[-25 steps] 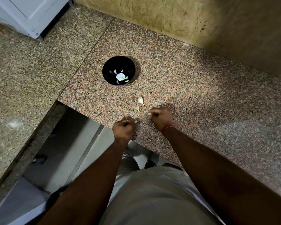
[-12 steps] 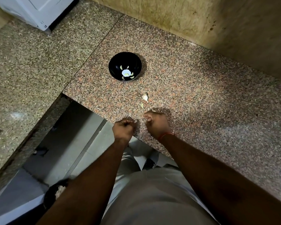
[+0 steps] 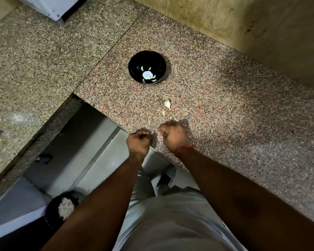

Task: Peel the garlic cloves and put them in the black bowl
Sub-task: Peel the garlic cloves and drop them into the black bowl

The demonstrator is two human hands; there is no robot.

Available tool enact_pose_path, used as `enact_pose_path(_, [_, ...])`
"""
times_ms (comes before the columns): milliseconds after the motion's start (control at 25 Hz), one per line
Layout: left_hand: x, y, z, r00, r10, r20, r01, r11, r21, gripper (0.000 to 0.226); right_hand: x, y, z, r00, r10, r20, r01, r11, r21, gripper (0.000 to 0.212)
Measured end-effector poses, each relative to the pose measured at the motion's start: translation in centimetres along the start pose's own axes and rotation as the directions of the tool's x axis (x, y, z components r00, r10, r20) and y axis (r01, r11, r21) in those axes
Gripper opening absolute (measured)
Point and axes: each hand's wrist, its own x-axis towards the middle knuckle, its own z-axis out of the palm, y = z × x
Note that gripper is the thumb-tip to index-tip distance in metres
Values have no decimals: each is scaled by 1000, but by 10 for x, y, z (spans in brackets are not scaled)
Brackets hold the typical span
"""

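- presently, the left hand and right hand are curled at the tabletop edge; a pale sliver shows between them, but what each grips cannot be told.
- one unpeeled clove is seen nearer the black bowl, where peeled cloves lie.
- risk is judged: anything dropped here may fall to the floor.

The bowl stands on the surface just above frame centre, with peeled cloves in it. Below and right of it lies a garlic clove, a smaller piece just below that. At the surface's near edge, centre frame, the left hand sits beside the right hand.
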Motion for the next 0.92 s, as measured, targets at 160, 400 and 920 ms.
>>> enact_pose_path(160, [-2,-5,-3,999,36,12,-35,999,-39,29,-5,-8,11,1000,-24,-5,24,997,-79,28])
enact_pose_path(400, [-3,-43,-49,992,-46,-117,32,993,-117,18,-9,-48,63,976,207,-66,-174,926,335,22])
enact_pose_path(920, [-81,-235,-356,800,-423,-425,167,839,-518,18,-112,-287,315,801,12,598,-433,702,565,29])
